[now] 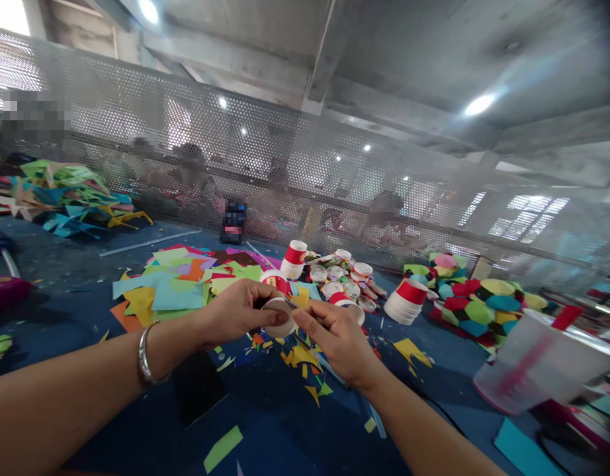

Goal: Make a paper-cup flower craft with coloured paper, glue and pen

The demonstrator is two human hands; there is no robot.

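My left hand (235, 309), with a silver bangle on its wrist, holds a small white round paper piece (284, 328), like a short cut cup, its thumb pressed on the pale face. My right hand (337, 334) has thumb and fingers pinched together at the piece's right edge. Whether anything else sits in that pinch is hidden. Just behind the hands are red and white paper cups (294, 259) and a cluster of short round cup pieces (335, 281). Coloured paper scraps (302, 357) lie beneath the hands on the dark blue table (305, 443).
Coloured paper sheets (176, 297) lie left of the hands, cut paper shapes (71, 192) farther left. Stacked cups (407, 301), multicoloured paper pieces (483, 297) and a translucent plastic cup (523, 363) stand to the right. A perforated metal screen (309, 178) runs along the back.
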